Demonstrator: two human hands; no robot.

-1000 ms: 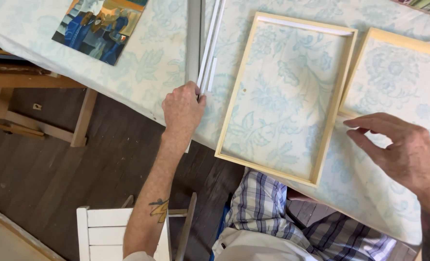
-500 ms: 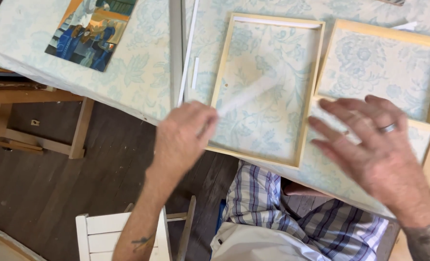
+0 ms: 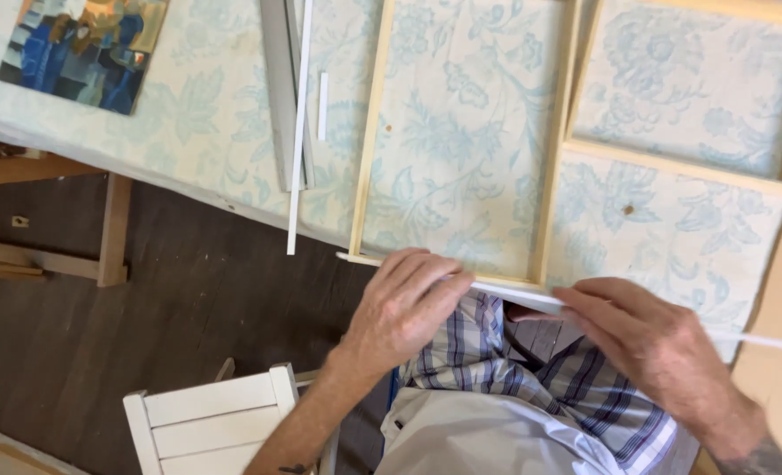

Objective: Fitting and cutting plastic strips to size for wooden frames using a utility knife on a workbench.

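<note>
A long white strip lies along the near edge of a pale wooden frame on a table covered with a blue floral cloth. My left hand grips the strip near its left end. Further right, my right hand pinches the same strip, which runs on past it toward the right edge of view. A second wooden frame sits at the upper right, touching the first.
More white and grey strips lie left of the frame, one overhanging the table edge. A colourful painting rests at the far left. A white slatted chair stands below on the dark floor, near a wooden easel base.
My left hand took one white strip from the pile at the left and brought it across. Both hands now hold it along the first frame's near edge.
</note>
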